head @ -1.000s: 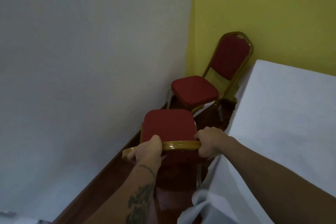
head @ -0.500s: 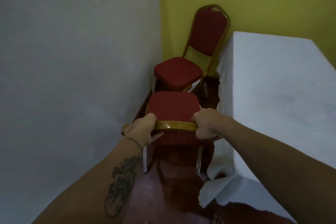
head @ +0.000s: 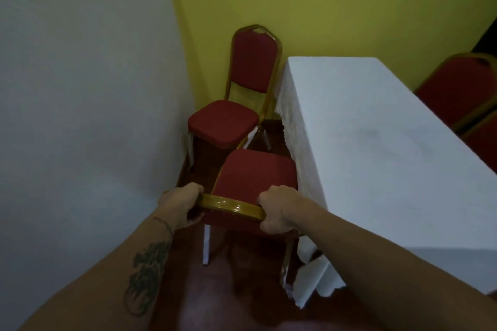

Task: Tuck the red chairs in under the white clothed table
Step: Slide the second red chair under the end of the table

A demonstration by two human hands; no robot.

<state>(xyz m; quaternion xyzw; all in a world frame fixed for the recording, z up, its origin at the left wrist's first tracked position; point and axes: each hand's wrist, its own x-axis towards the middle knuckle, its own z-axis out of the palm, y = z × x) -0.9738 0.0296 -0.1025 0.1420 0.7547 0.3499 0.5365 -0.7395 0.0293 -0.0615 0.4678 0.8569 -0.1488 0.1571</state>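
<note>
Between the two hands, at the middle of the view, sits the near red chair (head: 254,172), seen from behind and above. Its gold top rail (head: 231,204) runs from the left hand (head: 180,205), at nine o'clock of the rail, to the right hand (head: 278,212), at three o'clock; both are clenched around the rail's ends. The seat's right edge lies just beside the hanging cloth of the white clothed table (head: 376,142), which stretches from three o'clock up toward one o'clock. At twelve o'clock of the held chair a second red chair (head: 236,115) stands in the corner against the yellow wall (head: 322,2). Part of a third red chair (head: 462,88) shows at two o'clock, beyond the table. No containers are visible.
</note>
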